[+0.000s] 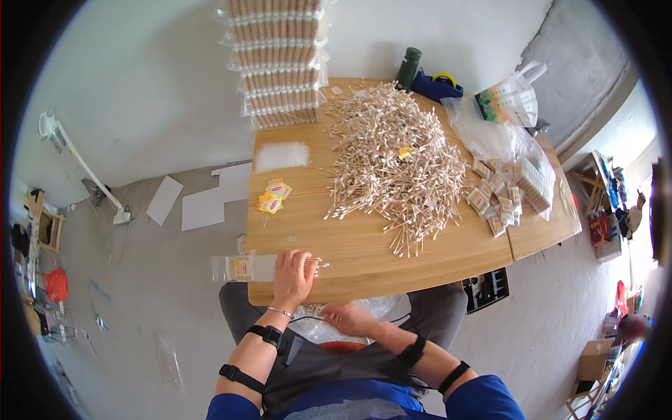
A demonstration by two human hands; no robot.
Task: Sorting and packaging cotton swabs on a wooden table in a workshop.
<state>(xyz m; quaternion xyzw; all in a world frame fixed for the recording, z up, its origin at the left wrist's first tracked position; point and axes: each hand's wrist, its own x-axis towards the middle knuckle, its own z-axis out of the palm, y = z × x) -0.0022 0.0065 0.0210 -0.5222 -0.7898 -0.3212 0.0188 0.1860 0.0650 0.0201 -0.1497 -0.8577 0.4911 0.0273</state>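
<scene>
At the table's near left edge, my left hand (293, 277) is closed round a small bunch of cotton swabs (318, 264), their white tips poking out past the fingers. Beside its wrist side lies a clear plastic sleeve (264, 267) running left to a packed bundle of swabs with a yellow label (241, 268), which overhangs the edge. My right hand (350, 319) is over my lap, below the table edge, smeared by motion; its fingers do not show clearly. A big heap of loose cotton swabs (399, 161) covers the middle of the table.
Yellow label cards (274, 196) and a stack of clear sleeves (282, 157) lie at left. Bagged swab bundles (276, 63) tower behind them. Filled packs (495, 196) sit right, near a plastic carrier bag (514, 98), tape dispenser (437, 86) and green bottle (409, 68).
</scene>
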